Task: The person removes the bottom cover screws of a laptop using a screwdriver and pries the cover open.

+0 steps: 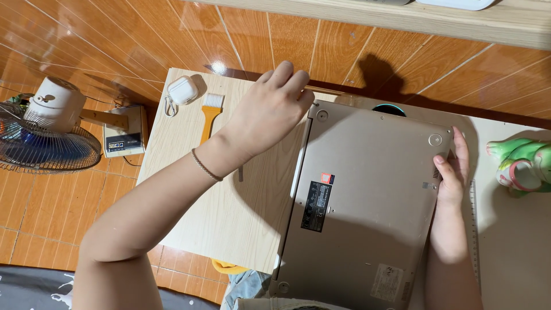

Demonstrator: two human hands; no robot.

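table: pale wood top (229, 218) over an orange tiled floor (69, 34).
laptop: lies upside down (361, 212) on the table's right part, grey underside up.
left hand: (272, 112) rests fingers bent on the laptop's far left corner.
right hand: (453, 166) grips the laptop's right edge, thumb on top.
fan: (43, 132) on the floor, left.
brush: orange handle (210, 115), far left on the table.
case: small, white, shut (183, 89), just left of the brush; contents hidden.

White earbud case (183, 89), orange-handled brush (210, 112), fan (43, 132), green ceramic figure (523, 162), ruler (473, 221) on a light wooden table (229, 218)
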